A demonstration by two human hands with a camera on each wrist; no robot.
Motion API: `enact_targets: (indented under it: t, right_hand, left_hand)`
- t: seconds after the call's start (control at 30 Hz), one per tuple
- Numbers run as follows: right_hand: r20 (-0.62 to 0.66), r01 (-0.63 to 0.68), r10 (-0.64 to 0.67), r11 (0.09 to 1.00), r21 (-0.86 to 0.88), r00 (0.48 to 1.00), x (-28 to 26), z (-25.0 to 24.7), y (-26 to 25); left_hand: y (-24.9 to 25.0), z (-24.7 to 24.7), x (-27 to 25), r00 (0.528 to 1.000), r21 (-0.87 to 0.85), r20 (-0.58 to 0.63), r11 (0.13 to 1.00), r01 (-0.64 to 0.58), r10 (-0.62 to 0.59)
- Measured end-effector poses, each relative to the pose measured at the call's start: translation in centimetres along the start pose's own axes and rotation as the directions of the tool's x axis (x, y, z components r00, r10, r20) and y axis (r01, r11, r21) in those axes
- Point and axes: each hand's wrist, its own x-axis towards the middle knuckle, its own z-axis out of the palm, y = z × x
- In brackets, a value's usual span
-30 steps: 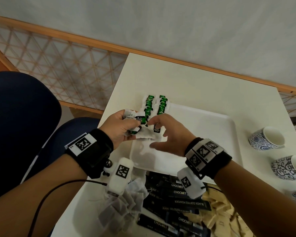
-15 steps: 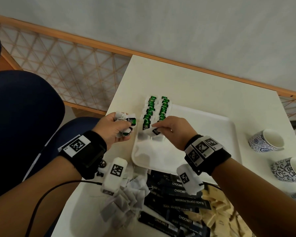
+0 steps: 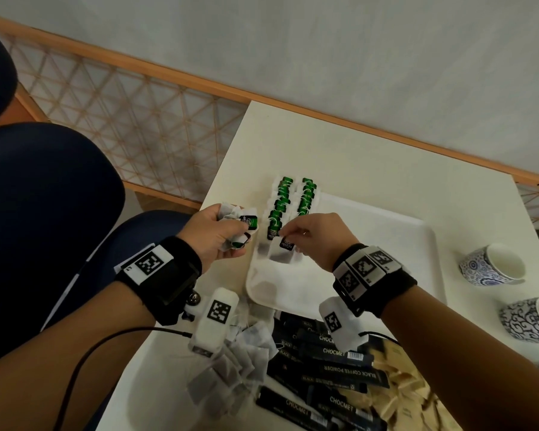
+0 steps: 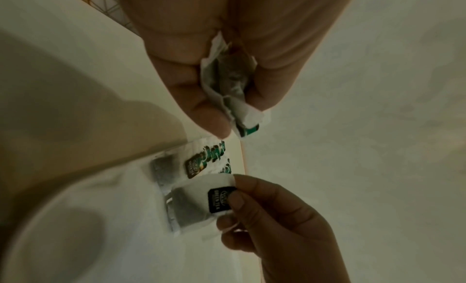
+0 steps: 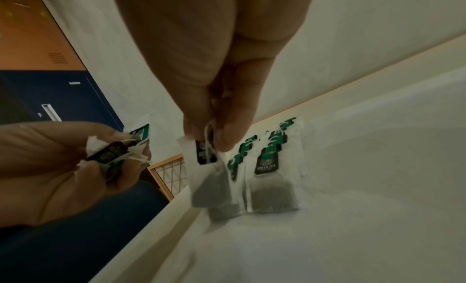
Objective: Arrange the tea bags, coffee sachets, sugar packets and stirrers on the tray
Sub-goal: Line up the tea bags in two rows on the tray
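The left hand (image 3: 213, 233) is raised with fingers curled, gripping a small bunch of tea bags (image 3: 241, 227). The right hand (image 3: 316, 234) reaches forward, palm down, thumb and forefinger pinching one tea bag (image 3: 282, 251) by its top. Both wrists wear black bands.

Two overlapping rows of green-tagged tea bags (image 3: 290, 203) are laid at the white tray's (image 3: 371, 237) ten o'clock corner, while loose tea bags (image 3: 231, 371), black coffee sachets (image 3: 327, 368) and tan sugar packets (image 3: 402, 387) are heaped at its six o'clock.
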Motion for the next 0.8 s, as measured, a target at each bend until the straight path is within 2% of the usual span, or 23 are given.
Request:
enact_targets:
  t: [0.17, 0.37, 0.5, 0.7, 0.8]
  right_hand:
    - [0.049, 0.037, -0.031, 0.992, -0.121, 0.998, 0.3, 0.2, -0.6]
    - [0.015, -0.017, 0.019, 0.996, -0.083, 1.0, 0.8, 1.1, -0.4]
    - [0.042, -0.062, 0.064, 0.997, -0.038, 0.997, 1.6, 1.8, 0.1]
    - [0.011, -0.051, 0.051, 0.998, -0.034, 0.999, 2.4, 1.8, 0.8]
    - [0.042, -0.026, 0.027, 0.999, -0.024, 0.999, 2.4, 1.7, 0.7]
  left_hand:
    - [0.2, -0.1, 0.0, 1.0, -0.005, 0.004, 1.0, 0.0, 0.0]
    - [0.1, -0.3, 0.4, 1.0, -0.01, 0.001, 1.0, 0.007, -0.007]
    - [0.0, -0.5, 0.6, 1.0, -0.01, 0.002, 1.0, 0.014, -0.014]
    - [-0.1, -0.5, 1.0, 1.0, -0.005, 0.009, 1.0, 0.023, -0.023]
    - [-0.1, -0.5, 1.1, 1.0, -0.014, 0.009, 1.0, 0.018, -0.017]
